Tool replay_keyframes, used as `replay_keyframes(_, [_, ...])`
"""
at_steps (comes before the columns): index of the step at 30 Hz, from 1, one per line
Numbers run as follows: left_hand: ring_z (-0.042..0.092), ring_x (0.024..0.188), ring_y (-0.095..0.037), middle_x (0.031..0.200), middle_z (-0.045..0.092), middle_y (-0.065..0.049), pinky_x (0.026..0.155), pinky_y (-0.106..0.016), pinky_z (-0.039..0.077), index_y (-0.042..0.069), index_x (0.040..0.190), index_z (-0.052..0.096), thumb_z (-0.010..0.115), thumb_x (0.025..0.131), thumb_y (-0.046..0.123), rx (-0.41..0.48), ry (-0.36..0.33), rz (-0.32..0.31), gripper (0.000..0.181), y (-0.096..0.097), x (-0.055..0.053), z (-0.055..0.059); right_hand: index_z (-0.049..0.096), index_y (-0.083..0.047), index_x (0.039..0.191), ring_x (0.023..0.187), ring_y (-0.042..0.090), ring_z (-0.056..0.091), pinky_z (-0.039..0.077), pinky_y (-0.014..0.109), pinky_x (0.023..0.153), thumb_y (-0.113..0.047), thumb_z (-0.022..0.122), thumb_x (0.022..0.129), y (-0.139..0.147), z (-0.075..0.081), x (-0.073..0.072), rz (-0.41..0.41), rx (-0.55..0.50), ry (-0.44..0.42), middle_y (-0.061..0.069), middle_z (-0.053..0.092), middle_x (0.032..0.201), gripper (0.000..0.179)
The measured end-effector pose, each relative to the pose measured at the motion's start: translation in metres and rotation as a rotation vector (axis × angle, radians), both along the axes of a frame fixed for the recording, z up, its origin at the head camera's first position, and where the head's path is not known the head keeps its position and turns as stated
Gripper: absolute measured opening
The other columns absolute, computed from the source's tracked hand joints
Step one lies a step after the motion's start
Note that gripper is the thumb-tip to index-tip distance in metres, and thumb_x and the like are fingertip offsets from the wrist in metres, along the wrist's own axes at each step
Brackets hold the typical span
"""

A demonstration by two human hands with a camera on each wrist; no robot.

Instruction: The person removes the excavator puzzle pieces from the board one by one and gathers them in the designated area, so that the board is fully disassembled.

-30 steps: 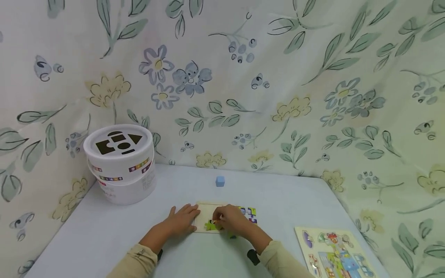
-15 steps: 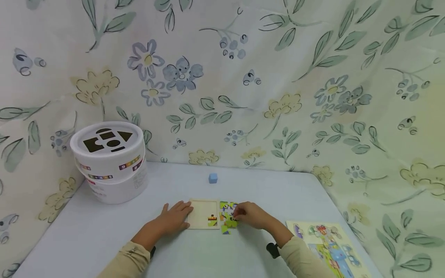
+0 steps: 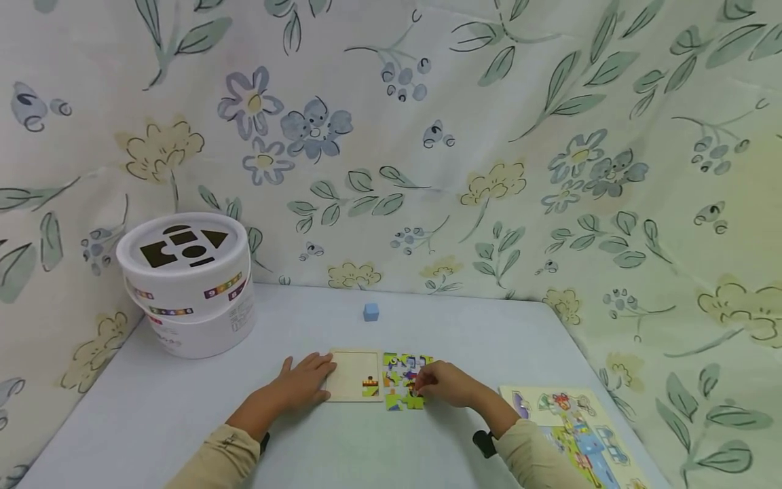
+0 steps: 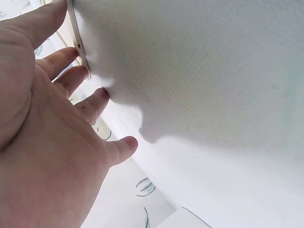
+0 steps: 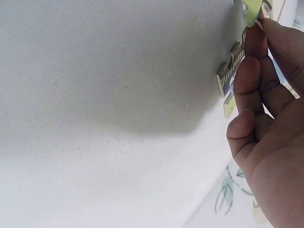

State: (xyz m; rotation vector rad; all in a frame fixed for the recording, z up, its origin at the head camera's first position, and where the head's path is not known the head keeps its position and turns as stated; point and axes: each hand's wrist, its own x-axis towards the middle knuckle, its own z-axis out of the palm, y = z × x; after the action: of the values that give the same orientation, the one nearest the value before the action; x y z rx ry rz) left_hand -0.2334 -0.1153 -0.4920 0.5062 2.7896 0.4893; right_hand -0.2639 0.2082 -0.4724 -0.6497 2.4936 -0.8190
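Observation:
My left hand (image 3: 301, 384) lies with its fingers spread, the tips touching the left edge of a shallow wooden puzzle tray (image 3: 349, 372). In the tray's lower right corner sits a puzzle piece (image 3: 370, 387) with a red and brown picture. Right of the tray several green and purple jigsaw pieces (image 3: 394, 367) lie close together. My right hand (image 3: 451, 384) is at their right side. In the right wrist view, its thumb and index finger pinch a green jigsaw piece (image 5: 251, 11), while the other fingers are curled. The fingers partly hide the pieces behind them.
A white bucket (image 3: 183, 292) with shape holes in its lid stands at the back left. A small blue cube (image 3: 370, 312) lies behind the tray. To the right is a colourful picture board (image 3: 568, 424). A flowered cloth (image 3: 391, 170) hangs behind the table.
My right hand has moved right with a green jigsaw piece, from over the tray to the loose pieces. The left hand keeps to the tray's edge. The head view has shifted slightly.

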Motion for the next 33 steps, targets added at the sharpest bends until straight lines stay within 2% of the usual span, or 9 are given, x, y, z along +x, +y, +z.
replay_keyframes(5, [0.028, 0.143, -0.035, 0.152, 0.039, -0.010, 0.108, -0.073, 0.013, 0.007, 0.140, 0.049, 0.067, 0.092, 0.028, -0.001, 0.006, -0.004, 0.056, -0.002, 0.000, 0.000, 0.066, -0.010, 0.093, 0.079, 0.010, 0.054, 0.045, 0.024, 0.069, -0.015, 0.063, 0.094, -0.001, -0.001, 0.000, -0.004, 0.014, 0.000, -0.006, 0.062, 0.085, 0.005])
replay_keyframes(10, [0.028, 0.144, -0.036, 0.153, 0.038, -0.010, 0.108, -0.072, 0.013, 0.007, 0.141, 0.048, 0.066, 0.092, 0.028, -0.001, 0.007, -0.003, 0.056, -0.004, 0.000, 0.000, 0.066, -0.012, 0.094, 0.080, 0.010, 0.053, 0.046, 0.025, 0.070, -0.015, 0.063, 0.094, -0.005, 0.000, -0.001, -0.008, 0.016, 0.052, -0.006, 0.061, 0.086, 0.004])
replay_keyframes(16, [0.028, 0.144, -0.035, 0.153, 0.038, -0.009, 0.108, -0.072, 0.014, 0.007, 0.141, 0.048, 0.066, 0.093, 0.028, 0.004, 0.005, -0.001, 0.056, -0.001, -0.001, -0.002, 0.066, -0.012, 0.099, 0.075, 0.008, 0.053, 0.046, 0.024, 0.065, -0.017, 0.063, 0.095, -0.031, 0.001, -0.002, 0.018, -0.012, 0.062, -0.006, 0.061, 0.084, 0.007])
replay_keyframes(19, [0.028, 0.143, -0.035, 0.153, 0.038, -0.009, 0.108, -0.072, 0.015, 0.007, 0.140, 0.048, 0.066, 0.092, 0.028, 0.010, 0.002, 0.003, 0.056, 0.001, -0.001, -0.003, 0.067, -0.012, 0.109, 0.074, 0.005, 0.053, 0.047, 0.024, 0.066, -0.018, 0.063, 0.095, -0.050, 0.000, -0.001, 0.062, 0.026, 0.093, -0.007, 0.063, 0.084, 0.015])
replay_keyframes(23, [0.029, 0.143, -0.035, 0.153, 0.039, -0.010, 0.108, -0.071, 0.015, 0.007, 0.140, 0.049, 0.067, 0.091, 0.027, 0.004, 0.005, 0.008, 0.056, 0.001, 0.000, -0.003, 0.066, -0.013, 0.118, 0.068, 0.002, 0.051, 0.046, 0.022, 0.065, -0.016, 0.063, 0.093, -0.070, -0.003, 0.001, 0.095, 0.115, 0.175, -0.011, 0.061, 0.079, 0.025])
replay_keyframes(28, [0.028, 0.144, -0.034, 0.153, 0.038, -0.009, 0.109, -0.071, 0.014, 0.008, 0.140, 0.049, 0.067, 0.091, 0.028, -0.008, -0.005, 0.014, 0.056, 0.002, 0.001, -0.002, 0.066, -0.015, 0.119, 0.062, 0.004, 0.047, 0.042, 0.020, 0.059, -0.016, 0.064, 0.093, -0.081, -0.005, 0.002, 0.095, 0.184, 0.202, -0.012, 0.055, 0.073, 0.026])
replay_keyframes(33, [0.027, 0.144, -0.034, 0.154, 0.038, -0.008, 0.109, -0.071, 0.014, 0.009, 0.140, 0.049, 0.066, 0.092, 0.029, -0.021, -0.008, 0.019, 0.056, 0.002, 0.001, 0.000, 0.068, -0.016, 0.113, 0.066, 0.005, 0.047, 0.042, 0.020, 0.060, -0.018, 0.064, 0.094, -0.083, -0.005, 0.000, 0.079, 0.181, 0.195, -0.010, 0.054, 0.075, 0.020])
